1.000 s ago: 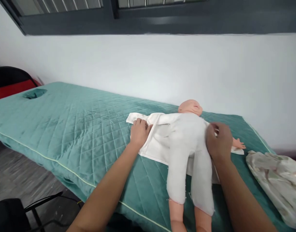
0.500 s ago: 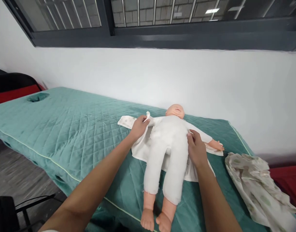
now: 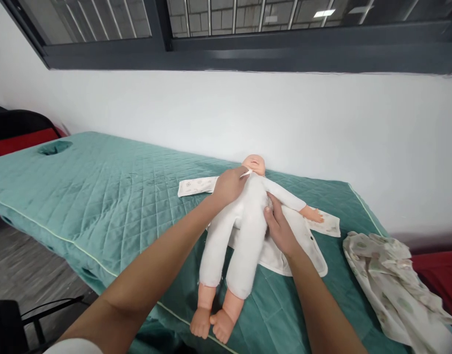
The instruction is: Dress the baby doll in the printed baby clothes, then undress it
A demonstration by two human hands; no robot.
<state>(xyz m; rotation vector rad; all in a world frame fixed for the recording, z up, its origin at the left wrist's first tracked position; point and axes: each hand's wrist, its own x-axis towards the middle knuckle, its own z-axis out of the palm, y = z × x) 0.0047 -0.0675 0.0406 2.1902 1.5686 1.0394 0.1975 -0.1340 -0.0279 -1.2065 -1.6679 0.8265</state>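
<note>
White-bodied doll (image 3: 250, 219): the left hand (image 3: 231, 186) pinches a thin tie (image 3: 246, 173) near the neck, best kept untwisted, while the right hand (image 3: 281, 228) touches its side, grip unclear.

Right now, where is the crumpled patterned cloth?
In the head view, the cloth lies at the lower right on the green cover, right of the doll and right hand.

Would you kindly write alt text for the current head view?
A soft, white-bodied baby doll lies on a spread white cloth garment atop a green quilted bed, with a person's left hand near its neck and right hand at its side.
</note>
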